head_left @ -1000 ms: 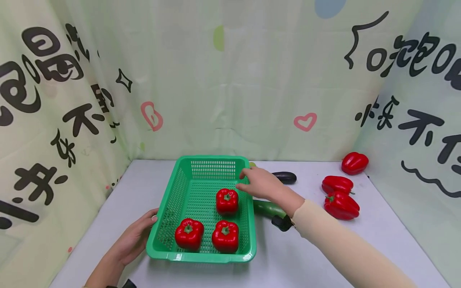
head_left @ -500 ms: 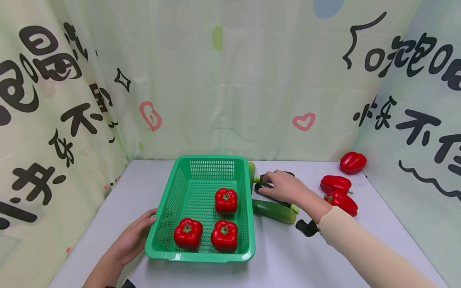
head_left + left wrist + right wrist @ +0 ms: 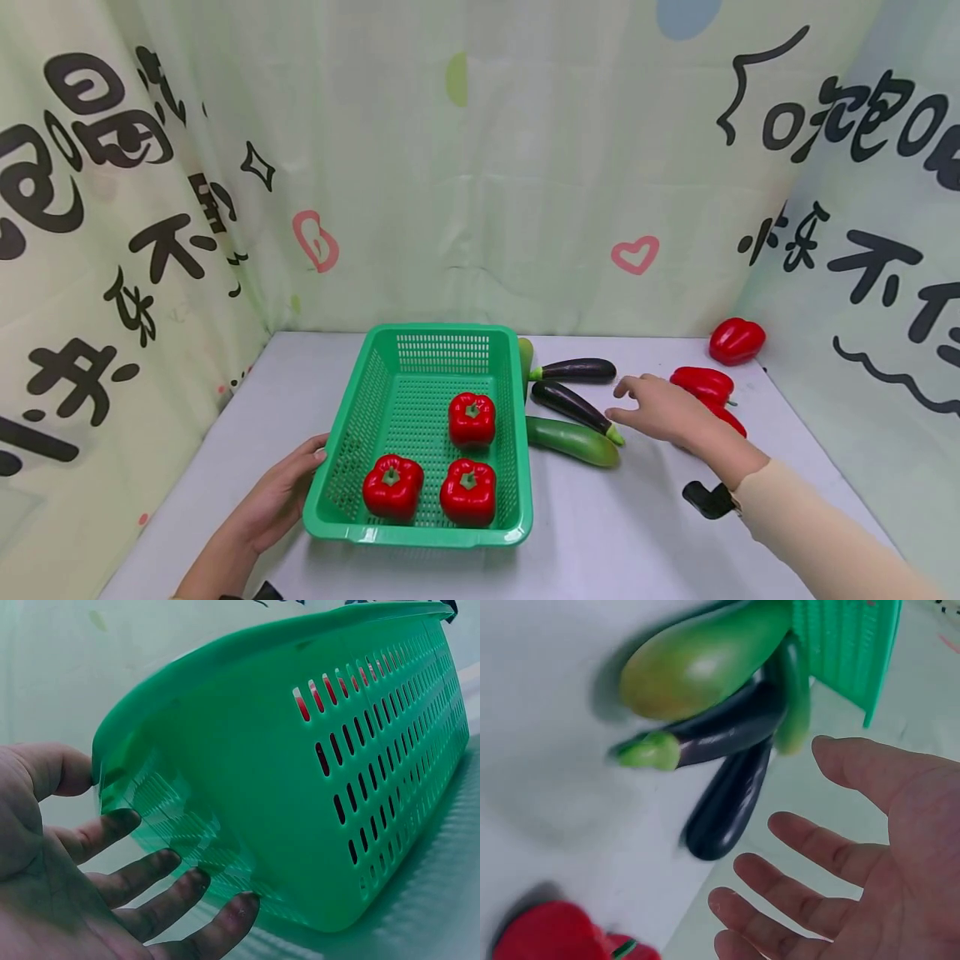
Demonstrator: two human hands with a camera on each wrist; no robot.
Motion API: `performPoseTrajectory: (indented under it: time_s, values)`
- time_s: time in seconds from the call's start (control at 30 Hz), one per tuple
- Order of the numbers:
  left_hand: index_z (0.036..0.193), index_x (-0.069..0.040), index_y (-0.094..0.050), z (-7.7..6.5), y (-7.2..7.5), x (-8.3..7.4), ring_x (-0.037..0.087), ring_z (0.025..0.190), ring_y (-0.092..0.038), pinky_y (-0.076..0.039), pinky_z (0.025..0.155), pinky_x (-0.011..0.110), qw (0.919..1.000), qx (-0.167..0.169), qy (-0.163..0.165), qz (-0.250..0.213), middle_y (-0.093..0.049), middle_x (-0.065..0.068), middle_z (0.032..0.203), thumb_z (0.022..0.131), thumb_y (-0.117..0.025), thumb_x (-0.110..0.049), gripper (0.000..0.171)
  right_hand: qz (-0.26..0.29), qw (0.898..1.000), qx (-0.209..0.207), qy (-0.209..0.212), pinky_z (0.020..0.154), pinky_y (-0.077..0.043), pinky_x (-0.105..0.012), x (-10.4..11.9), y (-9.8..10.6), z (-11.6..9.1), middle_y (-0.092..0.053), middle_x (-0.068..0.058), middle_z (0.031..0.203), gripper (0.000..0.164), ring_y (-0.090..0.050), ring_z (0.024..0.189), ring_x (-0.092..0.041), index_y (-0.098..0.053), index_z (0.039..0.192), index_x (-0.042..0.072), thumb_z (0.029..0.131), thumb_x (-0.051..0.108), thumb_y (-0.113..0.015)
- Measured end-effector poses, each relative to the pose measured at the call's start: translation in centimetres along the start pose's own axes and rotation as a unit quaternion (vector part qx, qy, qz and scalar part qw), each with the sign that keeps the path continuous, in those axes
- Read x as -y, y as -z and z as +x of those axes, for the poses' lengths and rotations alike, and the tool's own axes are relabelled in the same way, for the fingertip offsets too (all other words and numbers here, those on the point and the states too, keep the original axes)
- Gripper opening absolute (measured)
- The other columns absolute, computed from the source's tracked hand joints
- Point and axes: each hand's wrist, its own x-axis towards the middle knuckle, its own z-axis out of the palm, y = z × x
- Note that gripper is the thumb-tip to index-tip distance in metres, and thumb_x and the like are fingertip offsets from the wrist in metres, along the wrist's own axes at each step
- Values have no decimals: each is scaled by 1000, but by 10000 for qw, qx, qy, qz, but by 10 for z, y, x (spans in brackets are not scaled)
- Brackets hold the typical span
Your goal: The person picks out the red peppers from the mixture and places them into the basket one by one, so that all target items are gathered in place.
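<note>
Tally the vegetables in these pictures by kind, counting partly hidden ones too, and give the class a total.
Red peppers: 6 (3 in the green basket, 3 outside it)
Purple eggplants: 2
Long green vegetables: 2 (1 partly hidden by the basket)
Total visible: 10

Six peppers (image 3: 472, 419), two eggplants (image 3: 566, 402), two cucumbers (image 3: 573, 442)

The left hand (image 3: 281, 492) is closer in, fingers spread. The right hand (image 3: 663, 408) is farther out, fingers apart, slightly bent.
</note>
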Motion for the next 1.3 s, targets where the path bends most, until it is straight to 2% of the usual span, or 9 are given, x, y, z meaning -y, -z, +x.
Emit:
performPoseTrajectory:
  time_s: [0.2, 0.47, 0.7, 0.83, 0.93, 1.13, 1.3]
  values:
    - [156, -5, -31, 0, 0, 1, 12, 120, -55, -51, 99, 29, 10000, -17, 35, -22, -52, -3, 135, 113, -38, -36, 53, -103, 9995, -17, -310, 80, -58, -58, -33, 5, -7, -66, -25, 116, 60, -62, 103, -42, -65, 126, -2, 85, 39, -81]
    - [157, -3, -29, 0, 0, 1, 14, 122, -52, -52, 99, 29, 9999, -90, 65, 53, -51, 0, 137, 113, -38, -37, 57, -103, 9985, -56, -542, 69, -61, -52, -68, 9, -14, -58, -32, 114, 70, -53, 109, -54, -62, 125, -6, 72, 31, -92]
    - [159, -2, -25, 2, -2, 0, 19, 128, -45, -50, 100, 28, 9999, -128, 89, 71, -40, 13, 147, 113, -38, -37, 60, 236, 9963, -38, -828, 68, -61, -51, -92, 7, -15, -50, -39, 118, 78, -48, 111, -60, -56, 125, -7, 63, 18, -95]
    - [160, -2, -23, 2, -2, 0, 22, 130, -43, -50, 100, 28, 9998, -134, 89, 80, -34, 19, 152, 113, -37, -37, 61, 416, 9949, 3, -918, 69, -61, -51, -102, 6, -13, -49, -41, 121, 87, -46, 113, -61, -50, 131, -10, 63, 18, -96]
    - [160, -1, -23, 2, -1, 0, 21, 129, -44, -51, 100, 28, 9999, -103, 59, 107, -35, 19, 152, 113, -37, -38, 61, 555, 9935, 35, -997, 71, -61, -53, -108, 4, -12, -45, -43, 124, 94, -45, 114, -62, -44, 137, -13, 64, 17, -95]
    - [159, -2, -25, 2, -2, 1, 20, 126, -47, -52, 99, 30, 9998, -177, 100, 56, -43, 12, 145, 112, -38, -37, 60, 851, 9889, 284, -1186, 75, -61, -53, -114, -1, -12, -39, -44, 125, 98, -41, 116, -63, -34, 143, -12, 70, 17, -92]
    - [158, -2, -27, 2, -1, 2, 17, 123, -51, -52, 99, 30, 9999, -133, 54, 65, -48, 6, 139, 113, -39, -36, 58, 875, 9885, 280, -1204, 75, -61, -53, -114, -5, -13, -40, -44, 125, 97, -42, 116, -63, -34, 143, -12, 71, 16, -91]
